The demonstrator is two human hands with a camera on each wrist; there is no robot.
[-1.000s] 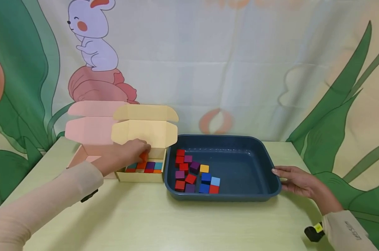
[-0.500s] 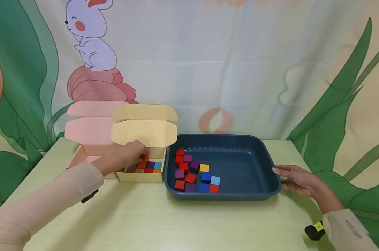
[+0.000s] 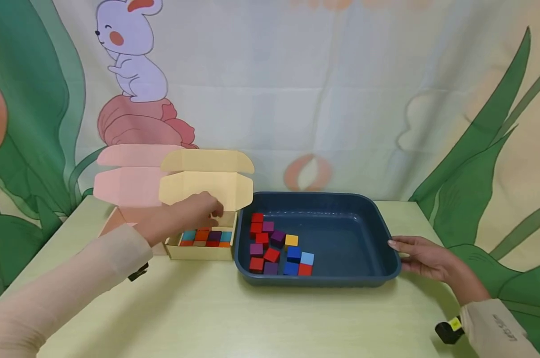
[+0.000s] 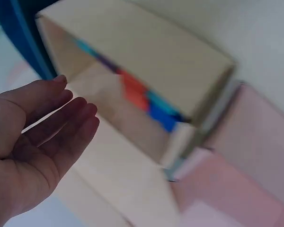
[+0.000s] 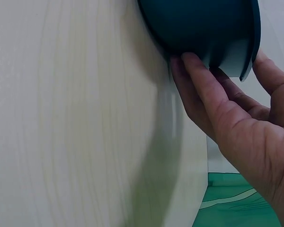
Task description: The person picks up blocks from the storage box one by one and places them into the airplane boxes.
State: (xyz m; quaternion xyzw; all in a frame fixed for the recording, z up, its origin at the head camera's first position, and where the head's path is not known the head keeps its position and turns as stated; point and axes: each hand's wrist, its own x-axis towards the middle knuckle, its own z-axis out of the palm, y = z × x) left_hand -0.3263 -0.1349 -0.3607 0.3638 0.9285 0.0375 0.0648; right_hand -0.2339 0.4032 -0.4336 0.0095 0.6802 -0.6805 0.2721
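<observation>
My left hand [image 3: 198,209] hovers over the open yellow box [image 3: 201,253], its fingers loosely bent with nothing between them. In that box lie several coloured cubes, such as an orange cube [image 3: 202,235] and a purple cube [image 3: 214,236]. The left wrist view shows the hand apart from the box, beside a red-orange cube [image 4: 134,90] and a blue cube [image 4: 162,117]. At the right end of the blue tray [image 3: 350,281], my right hand [image 3: 424,258] holds the wall, thumb on the rim and fingers against the outside. Several cubes, including a yellow cube [image 3: 291,240], lie in the tray's left part.
A pink box [image 3: 126,186] with its lid raised stands left of the yellow box, partly hidden by the left arm. The boxes and tray stand on a pale wooden table [image 3: 270,323]. Behind hangs a printed curtain [image 3: 363,124].
My left hand was down at an orange cube in the yellow box; it has let go and risen up and to the right. The right hand stays on the tray.
</observation>
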